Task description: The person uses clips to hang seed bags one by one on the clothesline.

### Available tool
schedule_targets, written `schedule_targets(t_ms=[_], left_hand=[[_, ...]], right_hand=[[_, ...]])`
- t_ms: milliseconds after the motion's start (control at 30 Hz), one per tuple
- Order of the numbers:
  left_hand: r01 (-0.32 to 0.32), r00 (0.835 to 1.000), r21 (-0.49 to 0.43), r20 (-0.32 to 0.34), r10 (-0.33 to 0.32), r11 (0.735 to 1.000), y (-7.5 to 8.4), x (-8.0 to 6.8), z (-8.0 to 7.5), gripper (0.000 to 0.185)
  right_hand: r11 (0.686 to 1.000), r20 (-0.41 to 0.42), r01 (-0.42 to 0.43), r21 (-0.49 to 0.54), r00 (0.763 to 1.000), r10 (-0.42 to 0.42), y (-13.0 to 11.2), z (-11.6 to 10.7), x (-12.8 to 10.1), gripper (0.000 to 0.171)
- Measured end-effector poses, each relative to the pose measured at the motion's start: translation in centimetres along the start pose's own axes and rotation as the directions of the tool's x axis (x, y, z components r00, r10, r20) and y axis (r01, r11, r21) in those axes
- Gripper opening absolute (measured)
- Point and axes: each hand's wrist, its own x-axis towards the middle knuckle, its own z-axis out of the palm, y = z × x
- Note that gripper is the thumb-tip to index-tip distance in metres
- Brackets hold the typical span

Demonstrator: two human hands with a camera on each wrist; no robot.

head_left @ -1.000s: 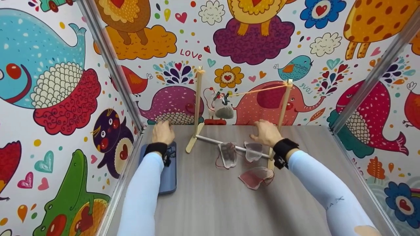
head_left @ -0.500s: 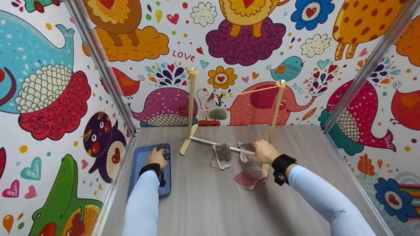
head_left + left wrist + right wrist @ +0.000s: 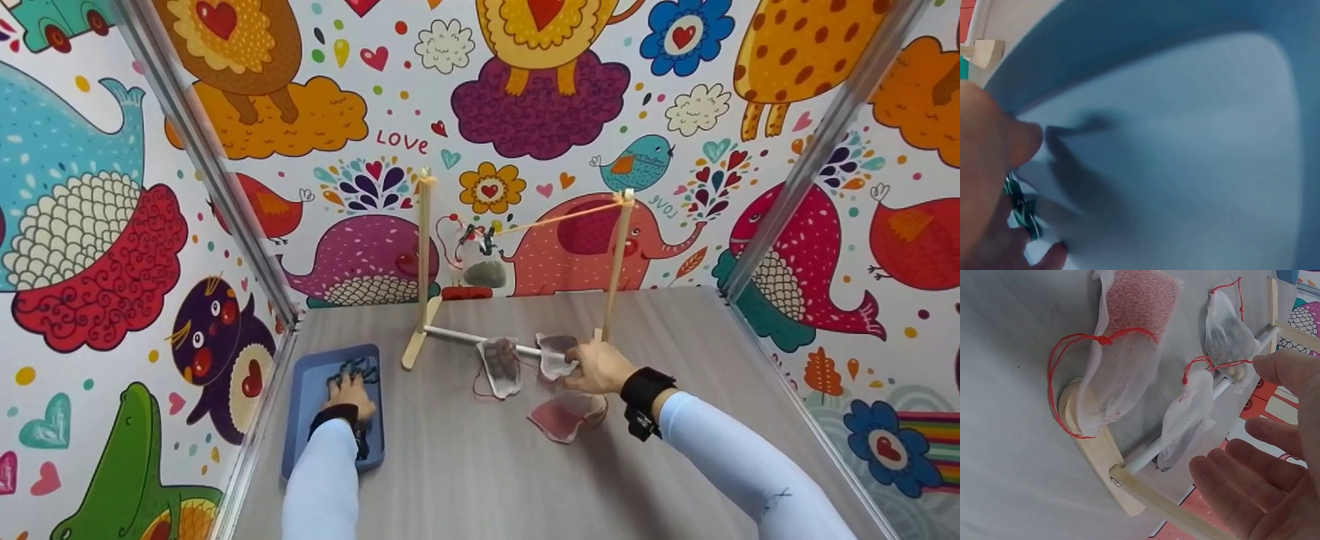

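Note:
My left hand (image 3: 352,396) is inside the blue tray (image 3: 306,405), fingers over several dark green clips (image 3: 363,369). Up close in the left wrist view, thumb and fingers stand apart, the clips (image 3: 1023,208) beside the fingers. My right hand (image 3: 600,367) hovers at a white mesh drawstring bag (image 3: 553,352), which lies across a white rod. In the right wrist view its fingers are loosely bent and hold nothing; the thumb tip meets the end of that bag's red string (image 3: 1199,363), though touching is unclear. Another mesh bag with dark contents (image 3: 501,367) and one with pink contents (image 3: 559,421) lie nearby.
A wooden stand has two upright posts (image 3: 424,255) joined low by the white rod (image 3: 457,331). An orange line (image 3: 562,216) runs between the post tops. Clips hold a grey-filled mesh bag (image 3: 484,271) on it. Patterned walls enclose the table.
My left hand has moved back toward me and down into the tray, onto the clips. My right hand has come down from beside the right post to the middle bag. The head view has shifted slightly.

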Motion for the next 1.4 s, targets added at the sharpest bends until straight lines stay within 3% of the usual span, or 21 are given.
schedule_targets(t_ms=[133,233,333,467,500,567,733,867,1067,1200,1400], left_hand=[[-0.005,0.996,0.031,-0.089,0.008,0.999,0.7,-1.4,-0.8,0.07],[0.006,0.979,0.012,-0.204,-0.003,1.0,1.1,-2.3,-1.3,0.045],[0.009,0.947,-0.02,-0.321,-0.015,1.0,-0.1,-1.8,-0.5,0.018],[-0.014,0.914,-0.02,-0.406,0.005,1.0,-2.8,-0.2,1.4,0.01],[-0.011,0.911,-0.022,-0.412,0.001,1.0,-2.9,-0.3,1.4,0.009],[0.019,0.922,-0.049,-0.384,-0.036,0.999,-2.6,-0.9,0.9,0.011],[0.141,0.948,-0.091,-0.273,-0.161,0.986,-0.8,-3.6,-1.0,0.022],[0.173,0.957,-0.079,-0.223,-0.187,0.982,0.0,-4.3,-1.1,0.027],[0.155,0.963,-0.081,-0.211,-0.169,0.985,0.6,-4.8,-1.4,0.027],[0.138,0.965,-0.061,-0.216,-0.148,0.989,1.1,-5.5,-2.4,0.028],[0.044,0.964,-0.101,-0.257,-0.068,0.994,4.0,-5.2,-4.3,0.028]], right_hand=[[1.0,-0.014,0.031,0.001,0.999,-0.031,-0.3,0.1,0.2,0.04],[0.995,-0.041,0.097,-0.008,0.994,-0.098,-0.5,0.3,0.5,0.038],[0.988,-0.059,0.153,-0.023,0.986,-0.154,-0.7,0.7,0.6,0.035],[0.985,-0.071,0.169,-0.041,0.983,-0.171,-0.8,1.0,0.6,0.032],[0.985,-0.073,0.167,-0.045,0.983,-0.17,-0.8,1.0,0.6,0.031],[0.986,-0.074,0.163,-0.046,0.983,-0.166,-0.7,1.0,0.6,0.03],[0.987,-0.057,0.155,-0.046,0.986,-0.158,-0.9,1.0,0.7,0.031],[0.991,-0.037,0.13,-0.026,0.991,-0.131,-1.1,0.9,0.8,0.033],[0.994,-0.033,0.112,-0.016,0.993,-0.112,-1.6,1.0,0.9,0.033],[0.991,-0.042,0.132,-0.013,0.99,-0.133,-1.8,1.2,0.8,0.032],[0.99,-0.071,0.142,-0.009,0.987,-0.142,-2.3,1.0,0.7,0.032]])
